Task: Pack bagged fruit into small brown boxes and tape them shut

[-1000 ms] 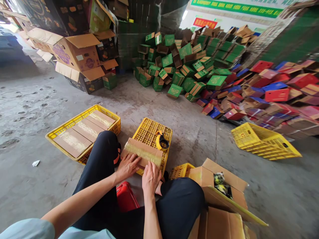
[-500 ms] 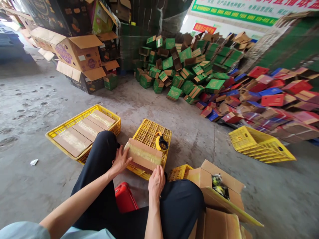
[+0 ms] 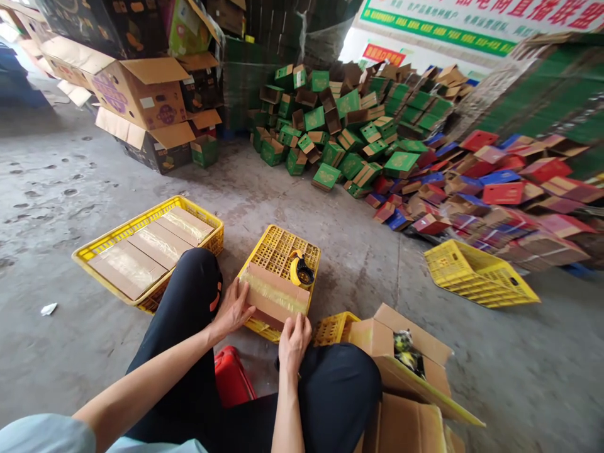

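A long cardboard box [image 3: 274, 293], with clear yellowish tape along its top, rests on an upturned yellow plastic crate [image 3: 278, 246] between my knees. My left hand [image 3: 232, 309] grips the box's left end, its thumb low along the near side and its fingers on the end. At the near right corner, my right hand [image 3: 294, 340] is closed on the box edge with bent fingers; its fingertips are partly hidden. Just beyond the box lies a yellow and black tape dispenser [image 3: 302, 269] on the crate.
Left, a yellow crate [image 3: 80, 253] holds three taped boxes [image 3: 163, 245]. Right, an open carton [image 3: 377, 340] contains dark-wrapped items [image 3: 408, 355]. A red object [image 3: 232, 376] lies between my legs. Another yellow crate [image 3: 476, 277] sits farther right; green boxes [image 3: 328, 176] are heaped behind.
The view has shifted slightly, moving the surroundings leftward. Both hands stay on the taped box, which sits almost unchanged on the crate.
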`<action>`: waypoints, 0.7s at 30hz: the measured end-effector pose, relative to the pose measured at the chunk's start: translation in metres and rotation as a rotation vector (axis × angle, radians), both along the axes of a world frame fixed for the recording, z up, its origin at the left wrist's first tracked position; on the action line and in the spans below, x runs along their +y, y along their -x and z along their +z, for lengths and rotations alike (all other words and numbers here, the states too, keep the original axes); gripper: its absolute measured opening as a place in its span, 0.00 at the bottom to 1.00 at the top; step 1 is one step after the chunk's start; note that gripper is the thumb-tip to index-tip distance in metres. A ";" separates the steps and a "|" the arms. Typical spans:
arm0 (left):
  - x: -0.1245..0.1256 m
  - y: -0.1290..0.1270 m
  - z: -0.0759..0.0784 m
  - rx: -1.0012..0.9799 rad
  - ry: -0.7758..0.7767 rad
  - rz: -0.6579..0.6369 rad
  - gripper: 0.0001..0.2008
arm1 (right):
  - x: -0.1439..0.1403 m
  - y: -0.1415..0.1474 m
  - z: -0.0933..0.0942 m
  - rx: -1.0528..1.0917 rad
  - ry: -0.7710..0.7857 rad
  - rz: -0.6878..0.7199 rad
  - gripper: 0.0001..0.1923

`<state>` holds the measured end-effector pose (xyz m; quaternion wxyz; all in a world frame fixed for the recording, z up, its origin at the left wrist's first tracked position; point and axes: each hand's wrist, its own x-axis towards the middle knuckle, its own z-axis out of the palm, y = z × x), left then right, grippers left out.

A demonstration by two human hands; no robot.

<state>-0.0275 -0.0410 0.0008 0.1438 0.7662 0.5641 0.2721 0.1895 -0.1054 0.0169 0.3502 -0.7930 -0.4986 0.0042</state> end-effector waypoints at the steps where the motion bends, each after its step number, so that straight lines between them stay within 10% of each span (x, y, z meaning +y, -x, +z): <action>1: -0.002 -0.002 0.002 0.025 -0.028 -0.022 0.36 | 0.000 0.006 0.002 -0.058 0.014 -0.001 0.38; 21: -0.004 -0.028 0.026 0.149 -0.082 -0.130 0.27 | 0.041 0.059 0.038 -0.287 0.351 0.346 0.32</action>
